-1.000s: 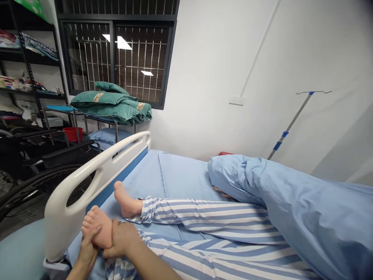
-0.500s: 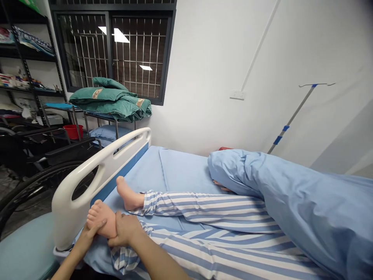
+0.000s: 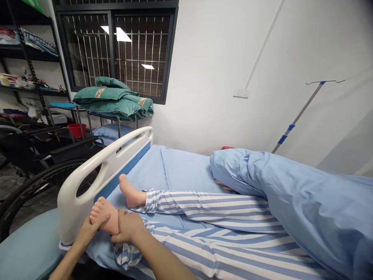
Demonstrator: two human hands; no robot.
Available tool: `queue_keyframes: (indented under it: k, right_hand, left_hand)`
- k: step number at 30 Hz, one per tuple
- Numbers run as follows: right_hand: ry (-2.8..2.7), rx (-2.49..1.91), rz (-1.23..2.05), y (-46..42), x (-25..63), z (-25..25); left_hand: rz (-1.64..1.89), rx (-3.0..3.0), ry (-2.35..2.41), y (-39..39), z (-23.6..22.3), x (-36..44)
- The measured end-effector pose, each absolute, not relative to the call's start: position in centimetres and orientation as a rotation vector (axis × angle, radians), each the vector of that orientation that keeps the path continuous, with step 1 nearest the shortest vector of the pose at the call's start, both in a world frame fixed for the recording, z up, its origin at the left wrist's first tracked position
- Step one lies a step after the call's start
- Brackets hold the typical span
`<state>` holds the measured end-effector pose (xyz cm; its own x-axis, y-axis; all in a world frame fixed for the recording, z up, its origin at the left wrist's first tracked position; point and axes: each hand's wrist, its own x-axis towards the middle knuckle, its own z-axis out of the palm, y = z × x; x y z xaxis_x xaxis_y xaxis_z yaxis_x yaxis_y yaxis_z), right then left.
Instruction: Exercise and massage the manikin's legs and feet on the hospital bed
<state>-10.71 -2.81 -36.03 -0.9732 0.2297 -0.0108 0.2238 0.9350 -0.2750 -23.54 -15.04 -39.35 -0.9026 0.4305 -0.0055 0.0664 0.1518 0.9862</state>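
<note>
A smooth, manikin-like foot (image 3: 105,214) rises over the lower corner of the bed, toes up. My left hand (image 3: 89,230) grips its forefoot, thumb across the top and the other fingers hidden underneath. Around the ankle of the same foot my right hand (image 3: 129,226) is wrapped. The other foot (image 3: 130,191) lies on the light blue sheet (image 3: 183,167), apart from my hands. Both legs wear blue-and-white striped trousers (image 3: 204,206). A blue quilt (image 3: 294,186) is folded back over the upper body, and part of a hand (image 3: 224,186) shows under its edge.
A white footboard (image 3: 84,175) stands just beyond my left hand. Left of it are a round teal stool (image 3: 32,245) and a wheelchair (image 3: 37,167). Green quilts (image 3: 116,101) are stacked below the window. An IV pole (image 3: 301,112) rises behind the bed.
The view has shifted slightly, so the scene sits a little farther right. Both hands keep the same hold on the foot, which shows no clear movement on the bed.
</note>
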Motion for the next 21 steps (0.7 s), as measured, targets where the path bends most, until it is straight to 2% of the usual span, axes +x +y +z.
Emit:
queue_keyframes:
  k: [5, 11, 16, 21]
  right_hand:
    - [-3.099, -0.351, 0.469, -2.6, -11.1, -36.2]
    - [-3.086, -0.364, 0.511, -2.5, -11.3, -36.8]
    - [-3.075, -0.34, 0.5, -2.4, -11.2, -36.9]
    - [-3.092, -0.328, 0.473, -2.4, -11.1, -36.6]
  left_hand:
    - [2.354, 0.052, 1.481, -12.7, -40.6, -21.0]
    - [2.524, -0.173, 1.19, -11.3, -42.6, -20.1]
    - [2.504, -0.112, 1.245, -11.5, -43.9, -20.4]
    - [2.326, 0.238, 1.58, -12.9, -43.6, -21.5]
